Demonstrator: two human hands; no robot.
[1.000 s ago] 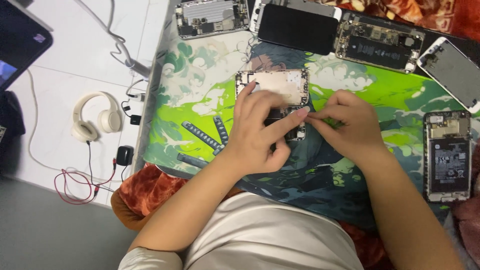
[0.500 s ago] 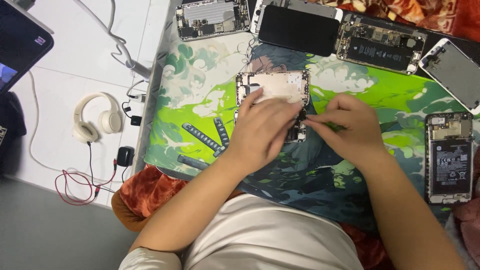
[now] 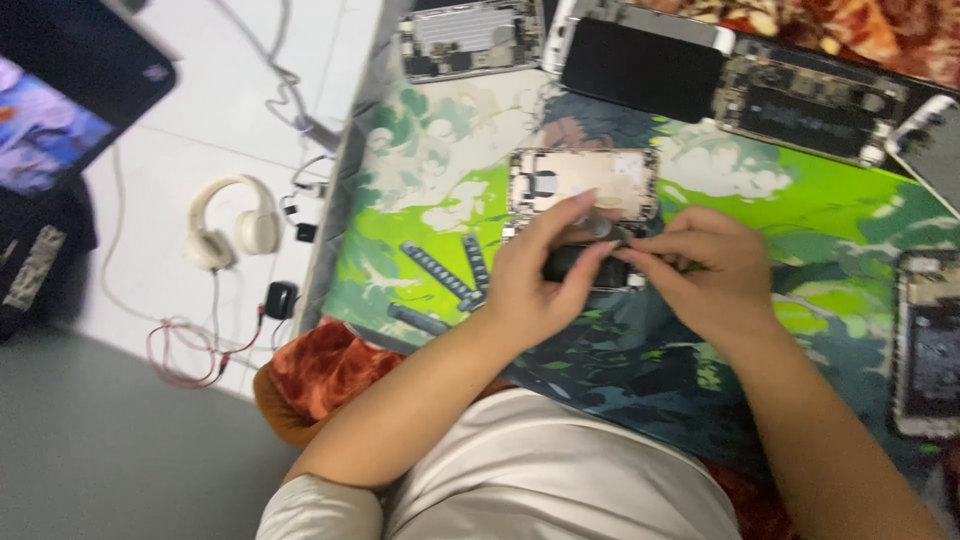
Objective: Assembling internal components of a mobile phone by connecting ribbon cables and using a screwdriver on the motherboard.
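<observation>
Both hands meet over an opened phone (image 3: 585, 185) that lies near the middle of the green mat (image 3: 800, 200), a little toward its far edge. The left hand (image 3: 540, 280) pinches a small dark part (image 3: 575, 263) at the phone's near end between thumb and fingers, while the right hand (image 3: 700, 270) is clenched around a thin tool (image 3: 600, 227) whose tip touches the phone. Dark bits (image 3: 440, 275) lie near the mat's left edge, more phones (image 3: 640, 60) line its far edge, and headphones (image 3: 230, 230) rest on the white floor.
</observation>
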